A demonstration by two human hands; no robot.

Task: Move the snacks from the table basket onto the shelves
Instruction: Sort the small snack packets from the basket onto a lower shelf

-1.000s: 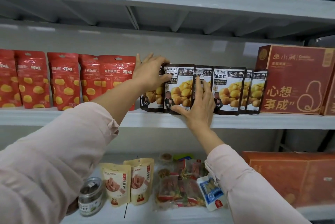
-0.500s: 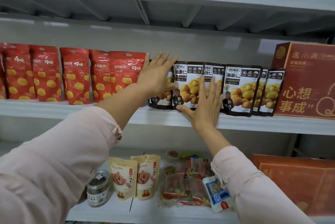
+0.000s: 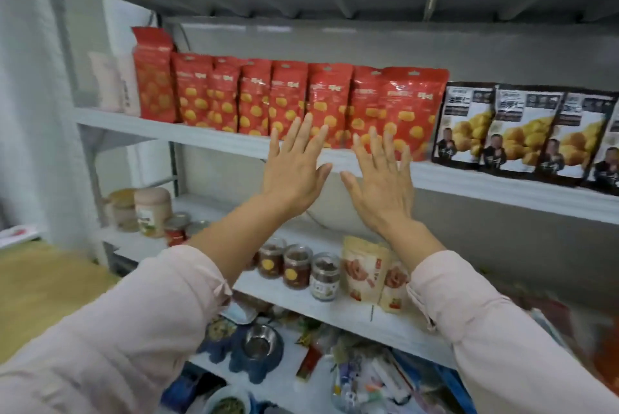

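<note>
Left hand [image 3: 294, 172] and right hand [image 3: 380, 179] are held flat, fingers apart, empty, before red snack bags [image 3: 330, 105] on shelf [image 3: 201, 137].

Red snack pouches [image 3: 291, 95], black pouches [image 3: 522, 129] upright on shelf [image 3: 207, 140]

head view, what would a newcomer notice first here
Two open hands catch the eye first: the left hand and the right hand, fingers spread, side by side in front of the middle shelf. Behind them a long row of red snack pouches stands on that shelf, with black pouches to its right.
</note>
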